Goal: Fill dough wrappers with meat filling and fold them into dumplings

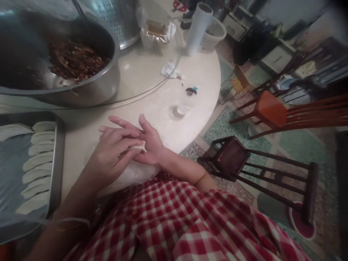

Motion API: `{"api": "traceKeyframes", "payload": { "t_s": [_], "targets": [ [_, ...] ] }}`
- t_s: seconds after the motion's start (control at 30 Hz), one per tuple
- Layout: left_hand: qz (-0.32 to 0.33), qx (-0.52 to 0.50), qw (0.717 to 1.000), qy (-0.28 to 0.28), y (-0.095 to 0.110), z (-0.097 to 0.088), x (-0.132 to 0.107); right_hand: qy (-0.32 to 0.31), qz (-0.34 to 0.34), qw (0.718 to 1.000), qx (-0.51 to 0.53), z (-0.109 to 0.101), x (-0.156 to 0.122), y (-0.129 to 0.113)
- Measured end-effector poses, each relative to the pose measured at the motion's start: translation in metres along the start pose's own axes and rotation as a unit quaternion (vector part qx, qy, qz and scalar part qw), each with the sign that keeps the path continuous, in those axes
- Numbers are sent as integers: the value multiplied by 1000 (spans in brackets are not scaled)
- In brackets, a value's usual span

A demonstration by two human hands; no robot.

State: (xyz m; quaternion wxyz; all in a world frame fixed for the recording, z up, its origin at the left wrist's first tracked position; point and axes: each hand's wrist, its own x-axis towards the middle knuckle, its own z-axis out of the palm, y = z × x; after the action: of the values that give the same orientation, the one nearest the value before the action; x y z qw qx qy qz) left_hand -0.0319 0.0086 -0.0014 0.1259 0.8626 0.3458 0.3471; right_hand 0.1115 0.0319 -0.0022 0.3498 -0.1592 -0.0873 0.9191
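Above the table, my left hand (112,152) reaches over the right one, thumb and fingers closed on a pale, floury dumpling (140,147). Only a folded edge of the dumpling shows; the rest is hidden behind my fingers. My right hand (150,143) is palm up beneath it, fingers and thumb stretched apart and dusted with flour. At the left, a metal tray (58,159) holds a column of folded dumplings (38,158). A large steel pot (114,72) behind it contains dark chopped filling (77,59) and a spoon.
A small clear cup (185,105) stands on the round table (202,85), near crumpled tissue (170,69). Farther back are a perforated steel strainer (116,21), a plastic roll (199,27) and a white basket (216,34). Wooden chairs (232,156) stand to the right.
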Motion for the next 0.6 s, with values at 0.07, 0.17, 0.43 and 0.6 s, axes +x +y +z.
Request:
{"api": "traceKeyframes", "payload": {
  "t_s": [0.07, 0.17, 0.43, 0.6],
  "targets": [
    [6, 32, 999, -26, 0, -3, -3, -10, 2, 1000, 18, -3, -4, 5],
    [-2, 66, 997, -48, 2, -7, -6, 4, -1, 999, 35, -6, -8, 10],
    [42, 46, 997, -46, 5, -9, -8, -2, -24, 998, 59, -3, -18, 20],
    [68, 76, 990, -96, 6, -15, -7, 1, -32, 997, 76, -5, -24, 23]
  ]
}}
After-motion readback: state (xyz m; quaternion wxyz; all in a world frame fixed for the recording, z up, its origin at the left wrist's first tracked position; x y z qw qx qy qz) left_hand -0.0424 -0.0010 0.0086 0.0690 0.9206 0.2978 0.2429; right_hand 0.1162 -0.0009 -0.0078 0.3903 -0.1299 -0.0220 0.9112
